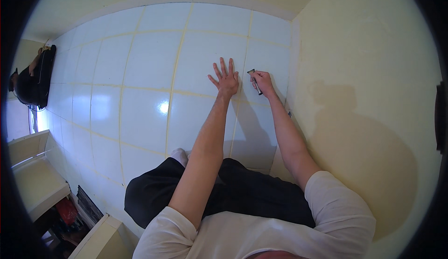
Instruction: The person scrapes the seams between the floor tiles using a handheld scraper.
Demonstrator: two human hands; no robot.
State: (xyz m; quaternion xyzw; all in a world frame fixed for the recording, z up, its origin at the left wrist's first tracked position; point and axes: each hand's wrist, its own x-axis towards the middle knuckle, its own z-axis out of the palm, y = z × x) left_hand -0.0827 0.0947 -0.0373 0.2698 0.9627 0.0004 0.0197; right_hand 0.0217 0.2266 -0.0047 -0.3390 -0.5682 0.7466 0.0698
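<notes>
Scraper-like tool (257, 87) gripped in right hand (263, 81), both ends jutting out, left hand (227, 80) spread flat on tiled floor (151, 58)

Left hand (227, 80) splayed, right hand (264, 83) gripping scraper (257, 87)

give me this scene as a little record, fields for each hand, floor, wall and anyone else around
Left hand: palm down on the tiled floor, fingers spread
Right hand: gripping a small scraper, wide end toward the picture's upper left
Scraper on floor: contact can't be told
Floor: white tiles, yellowish lines between
Right wall: cream, with a large shadow
Other person: far left, dark clothes
</notes>
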